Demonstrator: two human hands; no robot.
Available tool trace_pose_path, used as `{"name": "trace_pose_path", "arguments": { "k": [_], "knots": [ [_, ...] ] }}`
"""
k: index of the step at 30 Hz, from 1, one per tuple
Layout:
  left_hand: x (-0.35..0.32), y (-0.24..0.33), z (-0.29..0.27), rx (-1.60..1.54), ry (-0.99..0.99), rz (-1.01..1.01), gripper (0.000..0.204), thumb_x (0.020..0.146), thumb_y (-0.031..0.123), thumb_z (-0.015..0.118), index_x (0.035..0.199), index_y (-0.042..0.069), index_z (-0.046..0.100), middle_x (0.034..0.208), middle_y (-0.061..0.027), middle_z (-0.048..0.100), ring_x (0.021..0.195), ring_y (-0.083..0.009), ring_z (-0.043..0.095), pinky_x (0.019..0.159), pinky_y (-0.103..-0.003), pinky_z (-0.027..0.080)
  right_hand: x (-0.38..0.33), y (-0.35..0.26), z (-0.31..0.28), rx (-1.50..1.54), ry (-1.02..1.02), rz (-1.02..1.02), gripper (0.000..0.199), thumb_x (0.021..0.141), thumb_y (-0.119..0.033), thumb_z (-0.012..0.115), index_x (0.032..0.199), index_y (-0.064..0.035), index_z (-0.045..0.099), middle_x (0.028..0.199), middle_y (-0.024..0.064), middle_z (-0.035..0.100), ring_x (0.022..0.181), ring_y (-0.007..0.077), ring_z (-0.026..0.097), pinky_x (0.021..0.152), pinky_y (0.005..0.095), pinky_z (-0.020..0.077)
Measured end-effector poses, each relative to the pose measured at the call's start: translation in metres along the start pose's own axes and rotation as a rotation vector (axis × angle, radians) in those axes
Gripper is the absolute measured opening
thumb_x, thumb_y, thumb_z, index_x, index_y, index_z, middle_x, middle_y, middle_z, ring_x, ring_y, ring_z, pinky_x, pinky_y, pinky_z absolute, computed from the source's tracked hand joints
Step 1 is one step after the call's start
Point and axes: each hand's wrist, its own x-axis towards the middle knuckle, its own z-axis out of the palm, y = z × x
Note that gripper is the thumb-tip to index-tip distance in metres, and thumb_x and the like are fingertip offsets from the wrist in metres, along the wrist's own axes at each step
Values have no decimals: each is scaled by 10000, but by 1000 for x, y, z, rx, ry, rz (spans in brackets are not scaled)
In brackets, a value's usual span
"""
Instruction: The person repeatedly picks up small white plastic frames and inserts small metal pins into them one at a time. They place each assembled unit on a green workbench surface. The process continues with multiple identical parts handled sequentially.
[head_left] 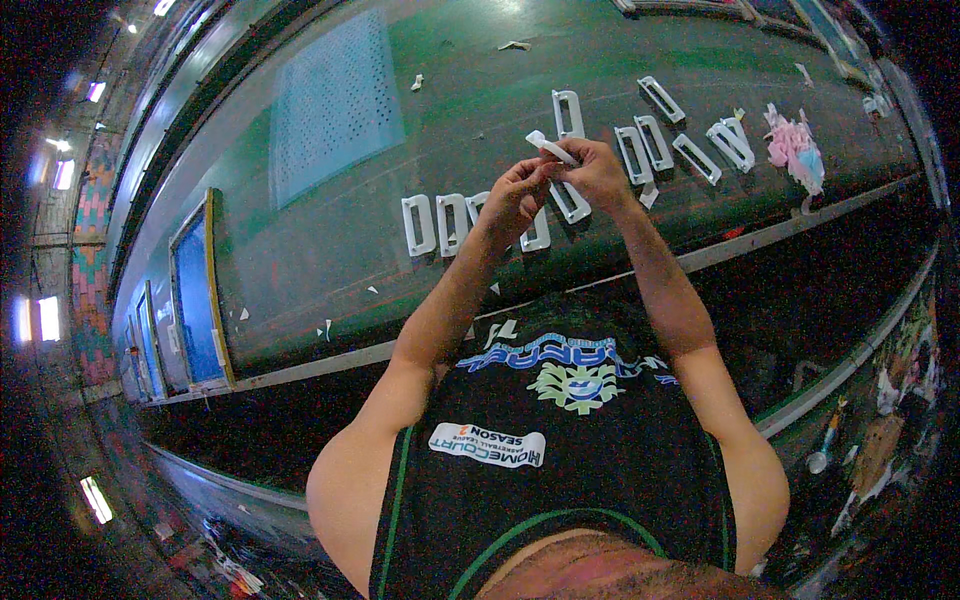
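Observation:
Over the dark green table [330, 260], my left hand [515, 195] and my right hand [597, 175] meet fingertip to fingertip. A white plastic frame piece [552, 149], seen nearly edge-on, is gripped in my right hand. The fingers of my left hand are pinched together against its lower side; what lies between them is partly hidden. Several similar white slotted frames lie around my hands: one at the left [419, 225], one just beyond my fingers [567, 113], one to the right [697, 158] and one farther back [661, 99].
A crumpled pink and light-blue cloth [795, 150] lies right of the frames. A pale blue perforated sheet [335, 110] is on the far left of the table. Blue panels with wooden frames [200, 295] stand at the left edge. Small white scraps [325, 328] dot the surface.

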Motion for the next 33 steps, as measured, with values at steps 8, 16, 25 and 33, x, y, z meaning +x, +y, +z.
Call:
{"name": "trace_pose_path", "arguments": {
  "k": [8,16,25,33],
  "knots": [
    [5,3,-14,-287,145,-10,217,962,137,598,1153,39,564,971,-46,634,755,-83,594,595,-189,516,-7,1,-1,195,173,73,282,973,-328,599,1011,-60,677,696,-38,539,571,30,449,490,211,345],
    [14,3,-6,-183,129,-15,211,990,267,570,1098,86,582,901,10,628,629,-25,571,440,-144,453,-16,-1,7,272,23,187,317,1005,-366,530,983,-78,661,689,-56,484,499,27,389,423,205,280],
    [6,2,21,101,321,135,278,990,201,577,1230,62,602,904,22,613,582,4,507,443,-124,416,-15,3,9,230,50,167,303,1003,-361,527,991,-76,630,691,-43,511,492,37,414,430,226,304],
    [-9,5,26,-45,356,91,303,994,167,559,1284,78,556,834,37,572,576,-2,482,411,-141,362,-18,3,21,74,97,56,340,982,-360,551,1082,-44,625,771,15,623,611,94,555,550,269,441]
  ]
}}
